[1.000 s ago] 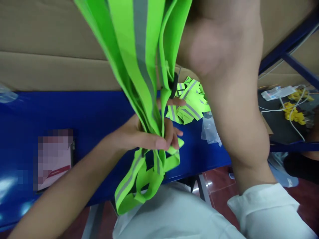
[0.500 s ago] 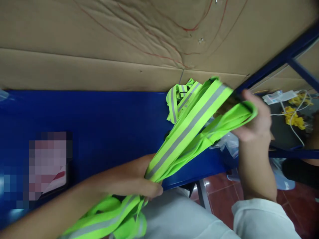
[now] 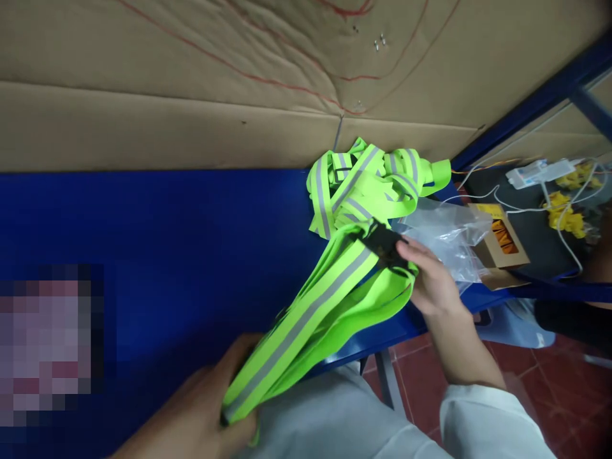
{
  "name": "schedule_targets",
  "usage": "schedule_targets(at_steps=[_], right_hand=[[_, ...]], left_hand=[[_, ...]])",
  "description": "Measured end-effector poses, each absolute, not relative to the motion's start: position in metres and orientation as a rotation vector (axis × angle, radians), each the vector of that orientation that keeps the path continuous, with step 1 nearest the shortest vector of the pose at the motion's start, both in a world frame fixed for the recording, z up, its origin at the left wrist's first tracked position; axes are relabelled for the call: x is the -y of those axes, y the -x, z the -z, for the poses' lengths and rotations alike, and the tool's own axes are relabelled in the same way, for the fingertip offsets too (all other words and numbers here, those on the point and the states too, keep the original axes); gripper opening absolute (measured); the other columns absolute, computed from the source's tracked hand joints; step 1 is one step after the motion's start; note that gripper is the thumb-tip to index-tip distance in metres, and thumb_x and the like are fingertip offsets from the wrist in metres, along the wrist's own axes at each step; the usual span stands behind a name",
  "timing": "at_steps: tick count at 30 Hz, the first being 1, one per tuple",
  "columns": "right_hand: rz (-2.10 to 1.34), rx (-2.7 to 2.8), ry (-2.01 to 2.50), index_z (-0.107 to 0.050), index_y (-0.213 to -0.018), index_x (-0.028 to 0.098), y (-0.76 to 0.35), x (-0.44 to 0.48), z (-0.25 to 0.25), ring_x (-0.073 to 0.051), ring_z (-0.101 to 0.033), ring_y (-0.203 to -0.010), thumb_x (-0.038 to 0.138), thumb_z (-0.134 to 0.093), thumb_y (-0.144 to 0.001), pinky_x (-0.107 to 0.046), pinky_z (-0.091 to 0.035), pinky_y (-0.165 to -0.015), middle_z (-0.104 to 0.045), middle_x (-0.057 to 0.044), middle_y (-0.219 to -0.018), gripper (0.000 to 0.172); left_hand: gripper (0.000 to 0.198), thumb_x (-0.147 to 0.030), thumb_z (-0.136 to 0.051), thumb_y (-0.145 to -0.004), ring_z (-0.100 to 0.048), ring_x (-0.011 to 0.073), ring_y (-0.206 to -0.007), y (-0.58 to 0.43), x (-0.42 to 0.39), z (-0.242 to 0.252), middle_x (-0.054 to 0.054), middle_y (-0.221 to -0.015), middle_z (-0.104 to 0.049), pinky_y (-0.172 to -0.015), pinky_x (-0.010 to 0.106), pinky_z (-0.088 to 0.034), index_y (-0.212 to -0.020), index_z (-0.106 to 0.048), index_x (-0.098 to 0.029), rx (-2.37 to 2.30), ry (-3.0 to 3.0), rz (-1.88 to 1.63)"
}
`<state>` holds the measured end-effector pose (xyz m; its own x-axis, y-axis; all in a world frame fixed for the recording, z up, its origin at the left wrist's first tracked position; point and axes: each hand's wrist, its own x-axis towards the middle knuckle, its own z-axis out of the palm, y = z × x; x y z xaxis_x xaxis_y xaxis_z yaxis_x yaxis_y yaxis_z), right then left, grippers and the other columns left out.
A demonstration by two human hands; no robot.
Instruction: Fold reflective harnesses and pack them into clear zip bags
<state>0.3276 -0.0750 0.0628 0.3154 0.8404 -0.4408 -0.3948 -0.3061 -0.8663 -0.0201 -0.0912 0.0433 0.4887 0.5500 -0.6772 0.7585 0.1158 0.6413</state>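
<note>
Reflective straps point(image 3: 315, 312) are stretching over the blue table point(image 3: 167, 242) edge — the left hand point(image 3: 210, 408) is clamping the near end, the right hand point(image 3: 430, 280) pinching the black buckle point(image 3: 380, 241); beyond, a strap pile point(image 3: 363, 185) is lying.

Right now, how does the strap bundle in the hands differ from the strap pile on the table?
The held bundle is stretched straight between the left hand and right hand; the pile lies loose and tangled on the blue table. The held bundle shows a black buckle at the right hand; none shows on the pile. Both are neon green with grey stripes.
</note>
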Motion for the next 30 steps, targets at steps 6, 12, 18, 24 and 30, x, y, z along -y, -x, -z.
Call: schedule_targets(at_steps=[6, 12, 18, 24, 30], right_hand=[[-1.229, 0.606, 1.297, -0.077, -0.100, 0.023, -0.332, 0.044, -0.073, -0.025, -0.076, -0.101, 0.042, -0.089, -0.075, -0.037, -0.062, -0.091, -0.080, -0.004, -0.105, 0.034], [-1.578, 0.708, 1.196, -0.078, -0.110, 0.022, -0.326, 0.045, -0.069, -0.022, -0.077, -0.093, 0.044, -0.091, -0.073, -0.034, -0.064, -0.087, -0.080, -0.006, -0.108, 0.044], [-1.612, 0.731, 1.187, -0.080, -0.102, 0.023, -0.324, 0.050, -0.083, -0.019, -0.077, -0.089, 0.040, -0.094, -0.071, -0.030, -0.063, -0.085, -0.080, -0.004, -0.102, 0.038], [-1.676, 0.706, 1.218, -0.079, -0.097, 0.021, -0.331, 0.056, -0.095, -0.018, -0.076, -0.079, 0.040, -0.096, -0.065, -0.026, -0.061, -0.071, -0.080, -0.004, -0.092, 0.041], [-1.594, 0.721, 1.282, -0.073, -0.105, 0.022, -0.312, 0.038, -0.108, -0.017, -0.074, -0.090, 0.041, -0.098, -0.063, -0.026, -0.060, -0.080, -0.078, -0.001, -0.098, 0.053]], left_hand=[[0.095, -0.050, -0.060, -0.086, -0.060, 0.0416, -0.136, 0.004, 0.047, -0.034, 0.012, -0.159, -0.052, -0.104, 0.058, -0.055, -0.168, -0.014, -0.037, -1.279, -2.197, -0.102], [0.133, -0.081, -0.078, -0.066, -0.042, 0.0463, -0.151, -0.027, 0.019, -0.062, 0.005, -0.172, -0.030, -0.118, 0.069, -0.044, -0.167, 0.002, -0.047, -1.184, -1.976, -0.670], [0.144, -0.057, -0.094, -0.065, -0.056, 0.0379, -0.140, -0.088, -0.011, -0.050, 0.016, -0.154, -0.055, -0.117, 0.061, -0.045, -0.167, 0.004, -0.034, -0.643, -1.229, -0.530], [0.080, -0.049, -0.097, -0.063, -0.070, 0.0324, -0.116, -0.094, -0.035, -0.047, 0.008, -0.118, -0.076, -0.098, 0.041, -0.056, -0.131, -0.067, -0.021, -0.362, -1.183, -0.233], [0.062, -0.049, -0.098, -0.061, -0.073, 0.0291, -0.101, -0.105, -0.017, -0.049, 0.008, -0.105, -0.076, -0.086, 0.037, -0.059, -0.107, -0.072, -0.016, -0.383, -1.135, -0.196]])
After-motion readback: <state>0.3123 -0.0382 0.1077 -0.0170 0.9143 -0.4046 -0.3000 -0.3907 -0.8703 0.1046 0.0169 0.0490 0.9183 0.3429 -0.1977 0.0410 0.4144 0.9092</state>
